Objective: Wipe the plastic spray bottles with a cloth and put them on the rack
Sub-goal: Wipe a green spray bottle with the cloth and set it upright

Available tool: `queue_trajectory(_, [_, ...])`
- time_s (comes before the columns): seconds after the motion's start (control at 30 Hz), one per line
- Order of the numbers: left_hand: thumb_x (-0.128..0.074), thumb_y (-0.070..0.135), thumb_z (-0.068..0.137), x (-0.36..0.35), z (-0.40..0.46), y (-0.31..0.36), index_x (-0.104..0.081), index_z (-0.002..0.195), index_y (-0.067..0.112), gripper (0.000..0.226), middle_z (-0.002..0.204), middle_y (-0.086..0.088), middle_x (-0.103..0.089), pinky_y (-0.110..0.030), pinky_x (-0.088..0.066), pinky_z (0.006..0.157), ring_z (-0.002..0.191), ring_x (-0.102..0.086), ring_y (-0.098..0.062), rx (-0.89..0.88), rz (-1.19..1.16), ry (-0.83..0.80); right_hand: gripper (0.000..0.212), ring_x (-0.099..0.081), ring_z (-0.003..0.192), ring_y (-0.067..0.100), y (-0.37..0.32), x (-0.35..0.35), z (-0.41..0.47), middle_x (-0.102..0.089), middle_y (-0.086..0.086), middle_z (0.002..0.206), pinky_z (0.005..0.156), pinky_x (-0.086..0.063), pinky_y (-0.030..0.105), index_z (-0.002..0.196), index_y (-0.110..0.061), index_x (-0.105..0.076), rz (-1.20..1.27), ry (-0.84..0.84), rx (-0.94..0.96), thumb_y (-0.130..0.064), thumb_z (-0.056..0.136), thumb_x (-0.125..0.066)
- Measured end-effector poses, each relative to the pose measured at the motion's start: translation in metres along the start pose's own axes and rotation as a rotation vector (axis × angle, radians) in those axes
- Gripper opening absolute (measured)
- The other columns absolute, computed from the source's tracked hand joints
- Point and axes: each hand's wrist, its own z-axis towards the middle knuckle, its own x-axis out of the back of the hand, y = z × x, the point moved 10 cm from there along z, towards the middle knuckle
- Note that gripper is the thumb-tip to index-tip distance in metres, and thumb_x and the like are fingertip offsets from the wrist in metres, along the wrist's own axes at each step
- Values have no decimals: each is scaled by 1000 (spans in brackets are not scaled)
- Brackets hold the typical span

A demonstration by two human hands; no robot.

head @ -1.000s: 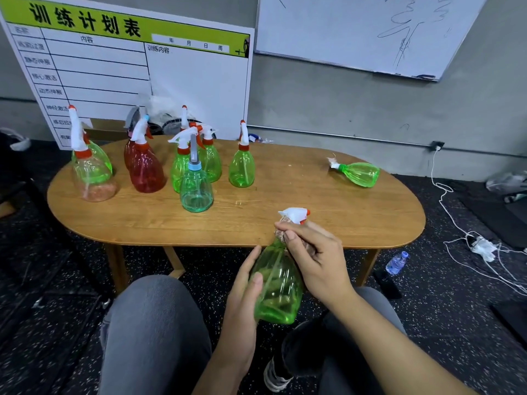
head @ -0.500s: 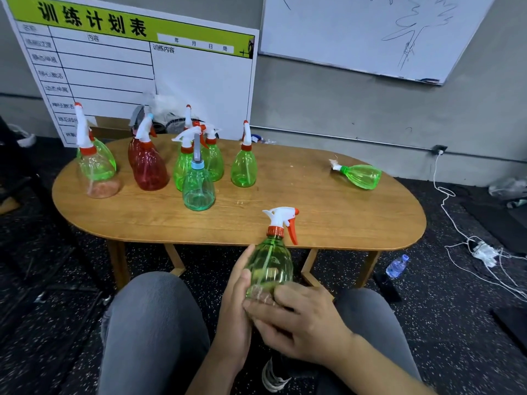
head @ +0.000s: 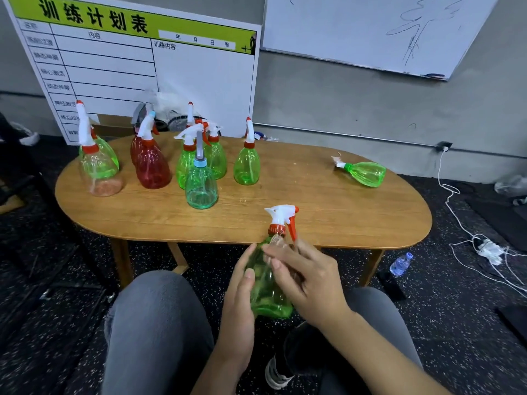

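A seated person holds one green bottle (head: 266, 283) upright over their lap, just in front of a wooden oval surface (head: 328, 218). The left hand (head: 239, 297) cups the bottle's left side, its fingers lying fairly straight along the plastic. The right hand (head: 306, 276) reaches across the bottle's upper body, fingers (head: 275, 252) loosely bent against it just below the red collar. No cloth can be made out under either hand; something pale at the fingertips is too blurred to name.

On the surface stand seven more bottles: a cluster of green ones (head: 246, 166), two red ones (head: 152, 166), a teal one (head: 201, 186) and a clear one (head: 98, 172) at the far left. Another green bottle (head: 366, 172) lies on its side, well apart to the right.

No rack is in view. Judging from this, the task looks far from finished: one bottle is in hand, eight wait on the surface.
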Motion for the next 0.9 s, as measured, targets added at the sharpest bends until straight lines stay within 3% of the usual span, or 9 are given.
queue_trajectory(0.13, [-47,41,108,-3,-4,7,-49,152,32,45,137,-9,-71,-49,-48,109,129,-67,-29,1,-71,-8,22,-58,74,10,-46,-9,-34,-57,-4,88,60,-50,21,117,-26,-79,-146,-105,349,-29,98,-69])
queue_trajectory(0.23, [-48,41,107,-5,-6,11,-50,152,31,46,137,-11,-71,-48,-48,109,128,-68,-32,-1,-100,-13,22,-60,73,13,-57,-9,-45,-52,-3,84,53,-50,26,115,-26,-81,-210,-147,469,-28,94,-74])
queue_trajectory(0.37, [-41,43,101,-3,-1,5,-51,151,38,51,137,-4,-72,-49,-51,108,129,-67,-27,-15,-10,-30,25,-52,75,9,-46,-1,-26,-48,-7,94,61,-45,21,120,-27,-79,-186,-105,424,-32,103,-62])
queue_trajectory(0.5, [-44,45,102,-2,3,-1,-59,143,50,44,149,4,-63,-54,-46,115,138,-60,-21,-16,48,-32,28,-55,67,9,1,7,10,-57,-4,83,53,-52,35,123,-27,-76,-71,-13,60,-37,106,-56])
queue_trajectory(0.63, [-45,43,101,-1,3,-2,-55,148,41,48,146,3,-66,-55,-47,114,136,-63,-21,-9,2,-27,33,-60,69,10,12,4,15,-62,-6,84,56,-52,38,121,-24,-79,19,30,-70,-42,105,-55])
queue_trajectory(0.73, [-44,41,102,0,1,0,-52,150,38,48,145,1,-67,-55,-46,115,135,-64,-22,3,-19,-11,30,-56,70,5,-4,4,1,-58,-7,86,57,-52,31,123,-23,-77,-15,42,-18,-37,105,-58])
queue_trajectory(0.83, [-47,43,107,2,-1,4,-50,150,37,44,137,-5,-71,-53,-50,111,127,-68,-26,9,-64,2,25,-57,75,5,-33,-9,-30,-61,-5,93,61,-53,22,122,-25,-76,-75,-72,196,-32,103,-62])
queue_trajectory(0.9, [-47,44,107,-1,-2,9,-49,152,33,46,134,-7,-73,-46,-55,105,124,-70,-29,-3,-101,-8,23,-61,75,9,-46,-15,-49,-62,-4,91,60,-55,24,119,-26,-79,-134,-139,339,-29,98,-70])
